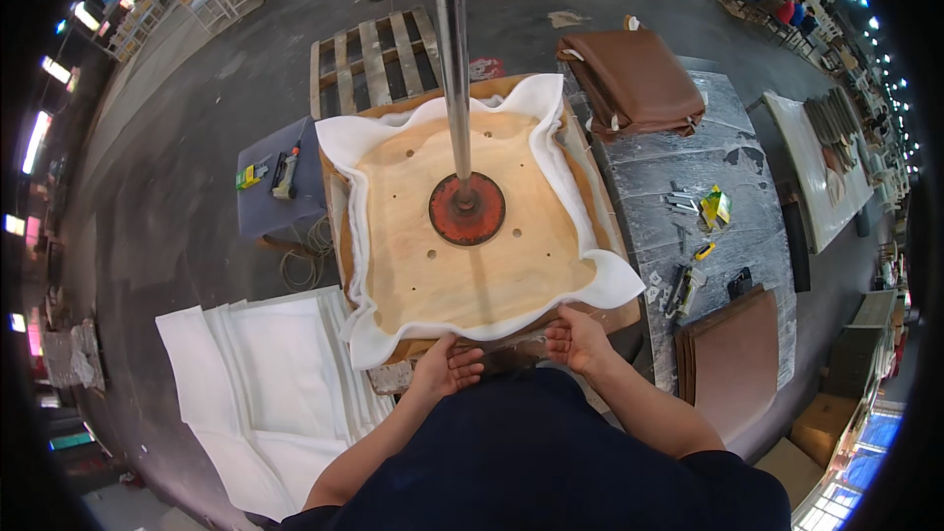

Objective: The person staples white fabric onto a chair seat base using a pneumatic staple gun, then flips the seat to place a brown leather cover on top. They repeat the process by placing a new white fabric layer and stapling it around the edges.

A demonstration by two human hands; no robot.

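- The wooden board (393, 226) is set mid-desk (393, 377), ringed by white padding (356, 226), and is met by the red disc (444, 226)
- Over the desk's near edge, the left hand (450, 366) is held half-curled; its grip cannot be told
- Toward the near right corner, the right hand (582, 341) is curled, grip likewise unclear

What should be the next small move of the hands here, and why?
Probably fold the near edge of the white padding inward over the wooden board: the padding's rim looks loose and wavy, the round red press foot sits on the board's middle, and the left hand and right hand are at the near side.
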